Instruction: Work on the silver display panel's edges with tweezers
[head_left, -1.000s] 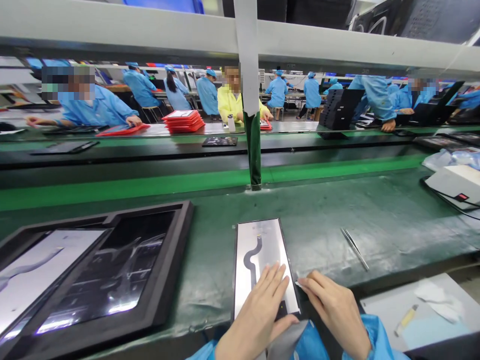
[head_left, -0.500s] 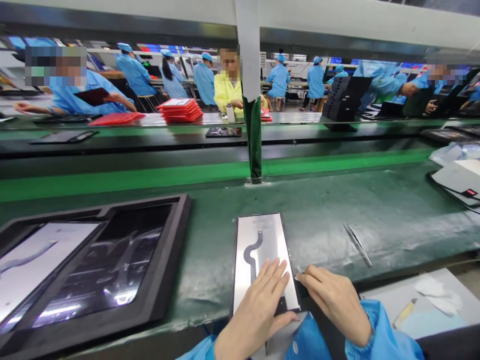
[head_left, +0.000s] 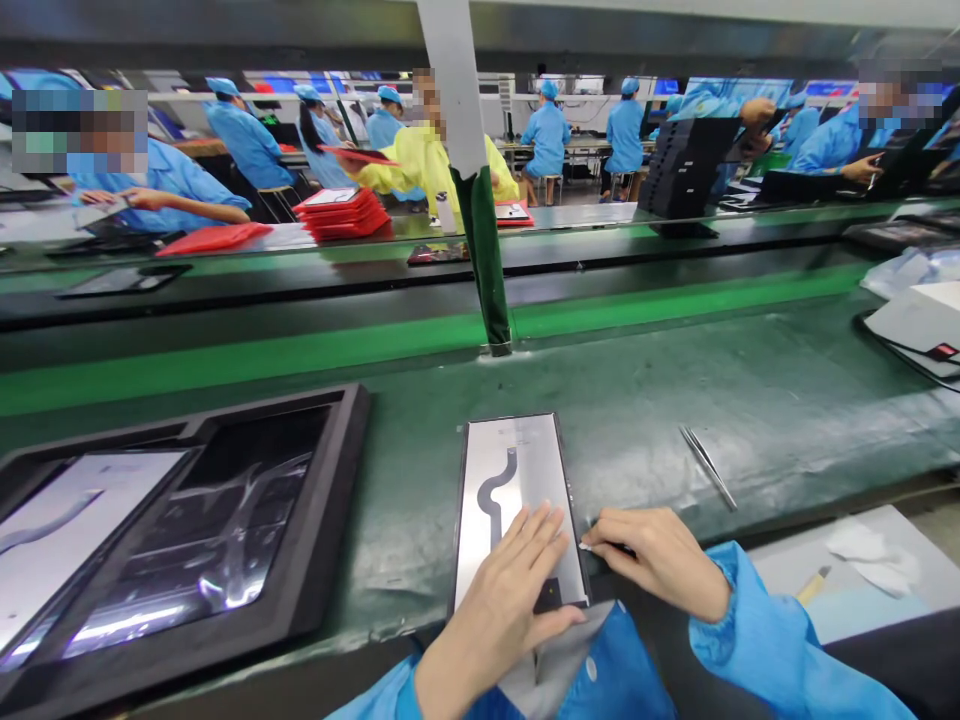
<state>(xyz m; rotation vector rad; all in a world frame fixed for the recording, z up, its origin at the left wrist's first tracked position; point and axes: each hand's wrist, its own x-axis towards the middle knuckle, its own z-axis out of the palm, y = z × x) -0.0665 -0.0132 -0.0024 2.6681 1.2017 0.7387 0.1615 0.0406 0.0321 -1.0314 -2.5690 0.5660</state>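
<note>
A flat panel (head_left: 536,455) with a silvery back and a curved grey ribbon cable (head_left: 487,495) lies on the green work surface. My left hand (head_left: 510,580) rests flat across its lower part, fingers stretched out, hiding the lower end of the cable. Just right of the panel's lower right edge is my right hand (head_left: 649,555), thumb and forefinger pinched together. A tiny whitish bit shows at those fingertips, too small to name. Grey material (head_left: 559,665) lies below the panel, under my left thumb.
Left, a black foam tray (head_left: 341,500) holds another silvery panel and a dark glossy one. Tweezers (head_left: 709,467) lie to the right. A lower white surface (head_left: 780,545) bears a yellow-handled tool and white cloth. A green-wrapped post (head_left: 487,260) rises behind; people work beyond.
The view has shifted a little. My left hand stays on the panel. My right thumb and forefinger now show a whitish bit at their tips. Across the line, a person in yellow has reached leftward.
</note>
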